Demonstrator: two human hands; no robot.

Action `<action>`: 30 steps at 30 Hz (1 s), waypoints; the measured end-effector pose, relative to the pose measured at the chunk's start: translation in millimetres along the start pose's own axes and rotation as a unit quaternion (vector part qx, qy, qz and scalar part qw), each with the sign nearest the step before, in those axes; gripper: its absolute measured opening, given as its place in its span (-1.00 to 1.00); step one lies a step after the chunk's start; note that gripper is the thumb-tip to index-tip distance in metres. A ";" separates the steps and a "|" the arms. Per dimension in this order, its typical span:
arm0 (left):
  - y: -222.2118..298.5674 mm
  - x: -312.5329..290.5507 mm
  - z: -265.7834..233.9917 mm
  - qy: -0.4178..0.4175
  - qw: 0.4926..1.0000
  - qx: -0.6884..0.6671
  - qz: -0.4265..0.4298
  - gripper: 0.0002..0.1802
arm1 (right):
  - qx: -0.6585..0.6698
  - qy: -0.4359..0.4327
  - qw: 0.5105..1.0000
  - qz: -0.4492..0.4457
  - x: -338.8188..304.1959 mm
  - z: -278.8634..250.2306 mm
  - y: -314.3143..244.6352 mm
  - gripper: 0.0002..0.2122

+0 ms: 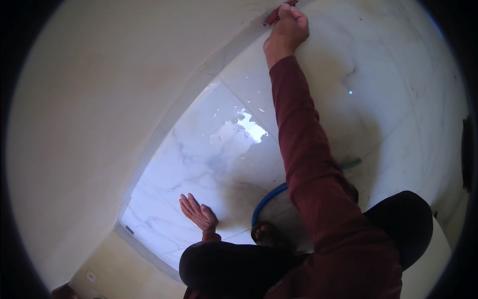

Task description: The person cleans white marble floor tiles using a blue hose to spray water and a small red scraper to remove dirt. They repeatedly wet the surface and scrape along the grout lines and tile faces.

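Right hand: reached out to the far edge of the floor, this hand (290,34) has its grip curled around a dark red piece (271,19), apparently pinching it.
Dark red piece: at the far end, along the foot of the wall (99,124) by the grey skirting (191,87); its kind is hard to tell (the fingers cover much of it). With the arm so extended, it could twist or slip if held loosely.
Left hand: near and to the left, this hand (200,212) has its grip spread, with nothing in it; whether the palm bears on the floor (398,94), I cannot tell. Any weight put on it could slide if that tile is damp.
Water: a shiny puddle (253,130) and drops lie between the hands; smooth wet tile would be the likeliest cause of a slip.
Blue hose: the hose (266,198) curves beside the bare foot (264,232), passing under the right sleeve (303,114); a shifted foot might snag it.
Crouch: leaning far forward could cost balance.
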State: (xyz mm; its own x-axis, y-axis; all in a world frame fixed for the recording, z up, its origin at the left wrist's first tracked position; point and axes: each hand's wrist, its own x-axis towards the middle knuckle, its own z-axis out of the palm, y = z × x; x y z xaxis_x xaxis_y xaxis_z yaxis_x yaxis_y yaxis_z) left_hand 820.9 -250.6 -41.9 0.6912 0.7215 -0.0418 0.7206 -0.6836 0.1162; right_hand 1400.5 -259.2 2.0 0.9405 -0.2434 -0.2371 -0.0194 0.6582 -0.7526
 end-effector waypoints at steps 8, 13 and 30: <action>-9.9 -11.3 -11.3 0.005 1.000 0.029 -0.007 -0.27 | 0.043 -0.026 0.993 0.104 -187.4 7.9 68.7 -0.91; -1.1 -1.6 -6.9 -0.006 1.000 0.013 -0.005 -0.26 | 0.009 0.016 0.995 0.094 -109.7 0.5 29.1 -0.90; -13.7 -17.7 -14.7 -0.009 1.000 0.015 -0.025 -0.31 | -0.174 -0.042 0.973 0.149 -128.9 -17.4 63.7 -0.92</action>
State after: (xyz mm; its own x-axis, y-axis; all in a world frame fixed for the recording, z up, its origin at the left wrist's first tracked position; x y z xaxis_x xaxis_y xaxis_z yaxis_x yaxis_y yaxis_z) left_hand 797.9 -252.4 -28.1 0.6554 0.7525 -0.0646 0.7550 -0.6503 0.0844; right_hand 1272.1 -198.3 -26.2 0.8997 -0.0097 -0.4363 -0.3950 0.4069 -0.8237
